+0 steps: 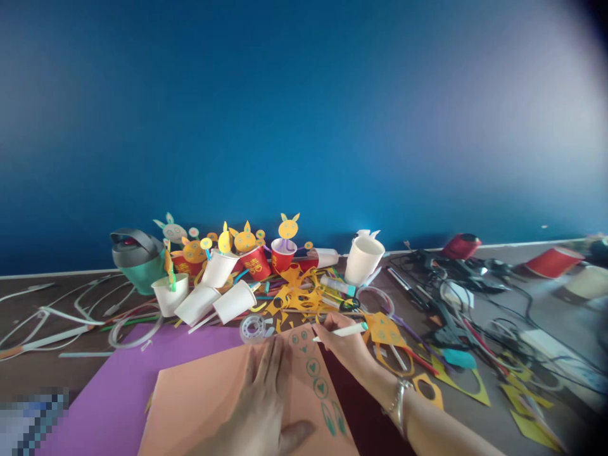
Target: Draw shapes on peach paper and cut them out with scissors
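A sheet of orange paper (199,392) lies in front of me, with green marker drawings along its right side: a face, two circles with hearts, and two long ear shapes. My left hand (261,392) rests flat on this sheet, fingers stretched forward and thumb out to the right. Held in my right hand (344,345) is a white marker with a green end (349,330); its tip points left, beside the drawn face at the paper's upper right edge. Whether the tip touches the paper I cannot tell. A silver bracelet (403,405) circles my right wrist.
Purple paper (109,380) extends under the orange sheet. Beyond stand white cups (236,303), red cups (284,256) with paper animal heads, and a tape roll (253,328). Yellow paper scraps (297,297) lie mid-table. Cables and a black glue gun (449,326) lie right; a teal container (140,269) stands left.
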Tool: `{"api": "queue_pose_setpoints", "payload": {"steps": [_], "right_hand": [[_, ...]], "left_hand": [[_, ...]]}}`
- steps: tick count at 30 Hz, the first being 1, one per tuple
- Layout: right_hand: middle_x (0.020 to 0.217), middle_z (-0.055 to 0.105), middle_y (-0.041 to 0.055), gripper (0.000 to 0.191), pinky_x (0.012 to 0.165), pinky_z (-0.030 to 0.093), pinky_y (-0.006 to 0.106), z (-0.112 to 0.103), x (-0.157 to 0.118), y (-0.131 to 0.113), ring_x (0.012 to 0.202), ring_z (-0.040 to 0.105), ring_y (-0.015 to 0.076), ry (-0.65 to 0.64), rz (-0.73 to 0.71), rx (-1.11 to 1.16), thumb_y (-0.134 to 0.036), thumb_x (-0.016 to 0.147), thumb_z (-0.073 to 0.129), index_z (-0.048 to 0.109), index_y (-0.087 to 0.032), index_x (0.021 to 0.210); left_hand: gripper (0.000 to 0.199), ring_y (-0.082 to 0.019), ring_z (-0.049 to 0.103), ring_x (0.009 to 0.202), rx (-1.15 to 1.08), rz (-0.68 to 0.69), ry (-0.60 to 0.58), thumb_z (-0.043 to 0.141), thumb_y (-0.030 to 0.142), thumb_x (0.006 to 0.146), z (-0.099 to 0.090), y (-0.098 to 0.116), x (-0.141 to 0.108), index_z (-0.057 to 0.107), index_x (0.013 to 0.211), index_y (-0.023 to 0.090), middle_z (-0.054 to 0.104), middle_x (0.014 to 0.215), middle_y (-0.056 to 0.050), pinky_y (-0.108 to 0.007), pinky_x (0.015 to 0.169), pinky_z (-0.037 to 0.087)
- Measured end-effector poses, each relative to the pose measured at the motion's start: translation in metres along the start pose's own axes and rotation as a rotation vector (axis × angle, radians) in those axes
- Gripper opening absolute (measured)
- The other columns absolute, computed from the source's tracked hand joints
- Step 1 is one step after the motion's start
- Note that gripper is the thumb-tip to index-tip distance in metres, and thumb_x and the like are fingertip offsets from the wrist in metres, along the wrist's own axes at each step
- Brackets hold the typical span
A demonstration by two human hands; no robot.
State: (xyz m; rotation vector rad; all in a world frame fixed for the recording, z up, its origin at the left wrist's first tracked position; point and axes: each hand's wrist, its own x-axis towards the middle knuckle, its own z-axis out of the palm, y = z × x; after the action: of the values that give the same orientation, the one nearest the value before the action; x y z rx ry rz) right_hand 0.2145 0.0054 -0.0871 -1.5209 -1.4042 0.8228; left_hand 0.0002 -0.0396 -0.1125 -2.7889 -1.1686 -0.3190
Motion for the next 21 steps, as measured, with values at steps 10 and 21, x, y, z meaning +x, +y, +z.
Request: {"api": "queue_pose_setpoints", "payload": {"steps": [10,21], "right_hand": [[0.047,0.045,-0.0042,0.031,0.046,0.030,0.023,0.0033,0.0025,0.0077,0.047,0.042,0.0116,0.016,-0.064,-0.145,-0.029,0.073,0.056,0.033,-0.022,0.053],[0.048,0.045,-0.0050,0.029,0.046,0.029,0.022,0.0031,0.0005,0.0048,0.047,0.040,0.0103,-0.021,-0.050,-0.136,-0.028,0.073,0.055,0.034,-0.022,0.054]], "left_hand": [[0.098,-0.043,0.022,0.136,-0.023,-0.017,-0.045,0.045,0.068,0.078,-0.0012,0.0006,0.0007,0.014,0.147,0.006,0.026,0.148,-0.025,-0.061,0.102,0.026],[0.099,-0.044,0.023,0.135,-0.012,0.000,-0.009,0.043,0.069,0.078,0.0022,-0.0007,0.0003,0.009,0.147,0.006,0.026,0.147,-0.025,-0.062,0.101,0.026]]}}
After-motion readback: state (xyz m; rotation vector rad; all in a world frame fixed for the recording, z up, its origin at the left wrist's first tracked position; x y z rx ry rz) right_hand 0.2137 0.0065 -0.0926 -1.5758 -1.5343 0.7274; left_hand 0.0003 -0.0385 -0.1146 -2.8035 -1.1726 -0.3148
